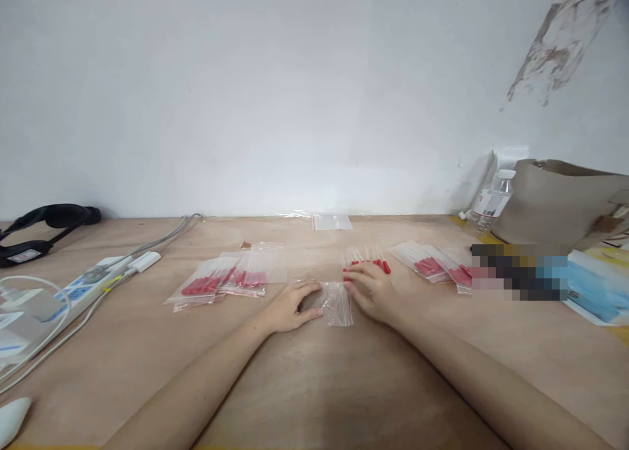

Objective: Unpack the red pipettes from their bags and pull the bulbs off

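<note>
Right now the left hand (292,308) is resting half-open at the left edge of a small plastic bag (337,309), its thumb and fingers standing apart with the gap unfilled. The right hand (376,293) is curving loosely over the bag's right edge; whether its fingertips are pinching anything, I cannot tell. Between the hands, the bag is lying flat on the tabletop (275,397), see-through, glossy and wrinkled, with a thin reddish line showing along its right side.

Just beyond the right hand, loose red-ended sticks (387,266) are lying, partly hidden by its fingers. Farther left, filled bags (201,285) are overlapping, red ends showing through the film; more packed bags (428,266) are lying to the right. A flat clear bag (332,222) is lying at the far edge. A power strip (83,289) is sitting far left, and a bottle (494,198) is standing far right.
</note>
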Demonstrator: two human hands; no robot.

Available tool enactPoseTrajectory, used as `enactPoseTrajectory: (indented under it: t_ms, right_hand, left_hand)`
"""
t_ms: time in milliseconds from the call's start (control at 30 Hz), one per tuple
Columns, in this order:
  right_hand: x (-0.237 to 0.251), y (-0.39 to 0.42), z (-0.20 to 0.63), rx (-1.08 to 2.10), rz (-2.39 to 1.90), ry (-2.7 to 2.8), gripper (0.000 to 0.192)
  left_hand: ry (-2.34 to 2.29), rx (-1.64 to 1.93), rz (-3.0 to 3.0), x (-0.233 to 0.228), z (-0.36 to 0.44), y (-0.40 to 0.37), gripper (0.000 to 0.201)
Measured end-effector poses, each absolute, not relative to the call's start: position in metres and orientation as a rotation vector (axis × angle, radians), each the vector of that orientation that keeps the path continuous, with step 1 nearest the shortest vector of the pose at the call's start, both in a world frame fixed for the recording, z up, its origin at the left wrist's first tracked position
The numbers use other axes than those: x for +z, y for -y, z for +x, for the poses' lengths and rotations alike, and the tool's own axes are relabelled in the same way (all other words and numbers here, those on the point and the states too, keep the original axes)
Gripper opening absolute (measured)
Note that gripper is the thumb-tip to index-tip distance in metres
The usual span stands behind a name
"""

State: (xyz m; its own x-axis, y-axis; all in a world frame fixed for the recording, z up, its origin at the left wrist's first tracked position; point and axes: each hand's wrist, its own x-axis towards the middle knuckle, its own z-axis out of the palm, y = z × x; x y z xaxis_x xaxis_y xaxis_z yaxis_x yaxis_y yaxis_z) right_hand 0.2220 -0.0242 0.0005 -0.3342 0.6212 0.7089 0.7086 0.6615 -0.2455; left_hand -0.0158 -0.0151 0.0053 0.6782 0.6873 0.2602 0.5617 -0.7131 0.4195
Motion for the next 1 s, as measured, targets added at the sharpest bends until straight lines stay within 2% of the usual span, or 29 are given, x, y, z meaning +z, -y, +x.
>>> enactPoseTrajectory:
  t_ms: [133,333,433,567,633,767,1000]
  right_hand:
    - [0.002,0.046,0.209,0.025,-0.772,2.387,0.025]
    - [0.002,0.05,0.211,0.217,-0.695,2.473,0.024]
    - [0.002,0.05,0.211,0.225,-0.651,2.491,0.025]
    - [-0.002,0.051,0.212,0.094,-0.741,2.403,0.025]
    - [-0.007,0.05,0.213,0.02,-0.781,2.336,0.023]
    - [-0.014,0.046,0.214,0.007,-0.801,2.284,0.022]
    - [-0.014,0.044,0.212,0.004,-0.786,2.288,0.019]
  left_hand:
    - [-1.008,0.567,2.576,0.005,-0.017,0.014,0.05]
    - [-1.246,0.73,2.49,0.008,-0.017,0.008,0.028]
    - [-1.443,0.618,2.413,0.009,-0.018,0.005,0.022]
    - [-1.481,0.47,2.367,0.013,-0.022,0.003,0.012]
    - [-1.602,0.568,2.378,0.018,-0.029,-0.003,0.01]
    - [-2.131,0.77,2.178,0.032,-0.057,-0.033,0.015]
    - [-2.452,0.756,2.058,0.039,-0.092,-0.065,0.024]
